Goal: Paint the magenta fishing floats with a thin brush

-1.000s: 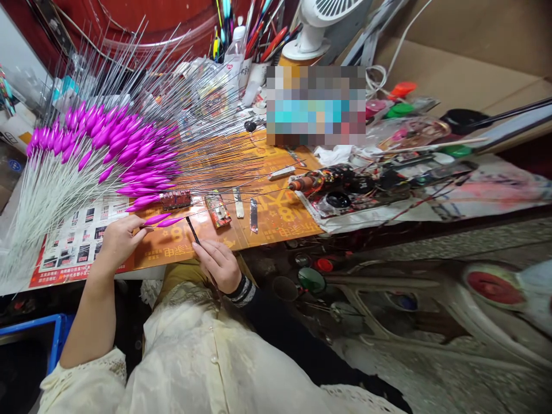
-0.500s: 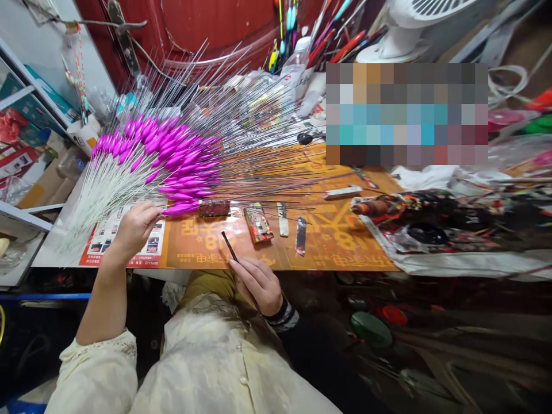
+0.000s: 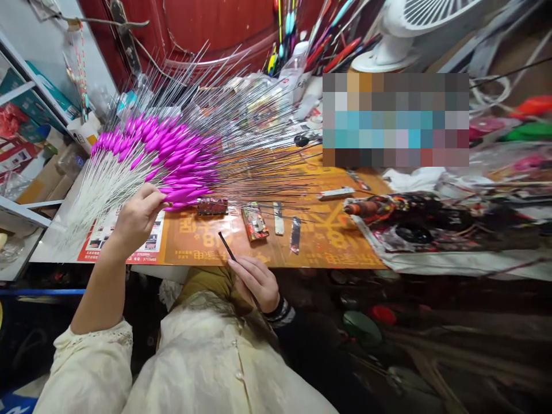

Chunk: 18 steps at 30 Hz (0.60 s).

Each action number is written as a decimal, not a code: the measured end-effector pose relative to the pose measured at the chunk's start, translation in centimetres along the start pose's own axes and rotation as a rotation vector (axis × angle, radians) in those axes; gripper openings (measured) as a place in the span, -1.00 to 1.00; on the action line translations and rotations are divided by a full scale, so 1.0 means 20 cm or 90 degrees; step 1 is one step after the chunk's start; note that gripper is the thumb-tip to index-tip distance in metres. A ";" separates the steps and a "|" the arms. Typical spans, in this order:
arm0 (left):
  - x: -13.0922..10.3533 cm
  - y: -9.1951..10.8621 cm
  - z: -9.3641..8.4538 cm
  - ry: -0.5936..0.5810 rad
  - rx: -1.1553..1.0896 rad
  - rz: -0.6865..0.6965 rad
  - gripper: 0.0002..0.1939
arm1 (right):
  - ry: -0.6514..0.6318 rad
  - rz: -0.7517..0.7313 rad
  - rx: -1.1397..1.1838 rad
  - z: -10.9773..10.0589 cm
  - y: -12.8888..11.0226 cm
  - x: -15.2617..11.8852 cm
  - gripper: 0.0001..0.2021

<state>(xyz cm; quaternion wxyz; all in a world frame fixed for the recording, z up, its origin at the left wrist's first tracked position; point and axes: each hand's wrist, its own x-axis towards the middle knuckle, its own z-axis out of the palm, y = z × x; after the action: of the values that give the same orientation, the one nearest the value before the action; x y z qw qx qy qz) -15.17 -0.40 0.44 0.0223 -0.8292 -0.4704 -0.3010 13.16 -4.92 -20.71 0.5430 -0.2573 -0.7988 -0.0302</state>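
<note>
A wide fan of magenta fishing floats (image 3: 183, 158) lies on the table, white stems toward the lower left and thin dark stems spreading right. My left hand (image 3: 137, 215) is closed in a pinch at the fan's near edge, on the pale end of a float; its fingertips touch the magenta bodies beside it, so which float is gripped is partly hidden. Lower down, at the table's front edge, my right hand (image 3: 255, 282) is closed around a slim dark paintbrush (image 3: 226, 245), its dark tip pointing up and left, apart from the floats.
A dark stained block (image 3: 212, 207), a paint-smeared box (image 3: 255, 221) and two flat strips lie right of the floats. Paint-crusted bottles or tools (image 3: 401, 213) rest on white sheeting at the right. A white fan (image 3: 390, 49) stands behind. Shelving (image 3: 21, 92) borders the left.
My left hand has moved slightly up and right, bringing its float in against the others. My right hand keeps the brush in nearly the same place. The view has shifted a little.
</note>
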 end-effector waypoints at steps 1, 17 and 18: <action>0.00 0.03 -0.01 0.013 0.030 -0.007 -0.79 | -0.004 -0.001 0.001 0.00 0.00 -0.01 -0.40; -0.46 0.29 -1.21 0.256 0.509 -0.268 -0.46 | 0.046 -0.109 -0.011 -0.06 -0.04 0.02 -0.30; -0.53 0.22 -1.32 0.308 0.514 -0.255 -0.42 | 0.042 -0.096 -0.011 -0.06 -0.04 0.02 -0.28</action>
<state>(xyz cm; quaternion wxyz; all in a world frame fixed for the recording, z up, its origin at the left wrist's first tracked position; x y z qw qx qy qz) -28.20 -19.46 17.58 0.3912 -0.5547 -0.6802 -0.2769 13.77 -5.87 -19.63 0.5627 -0.1998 -0.7974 -0.0866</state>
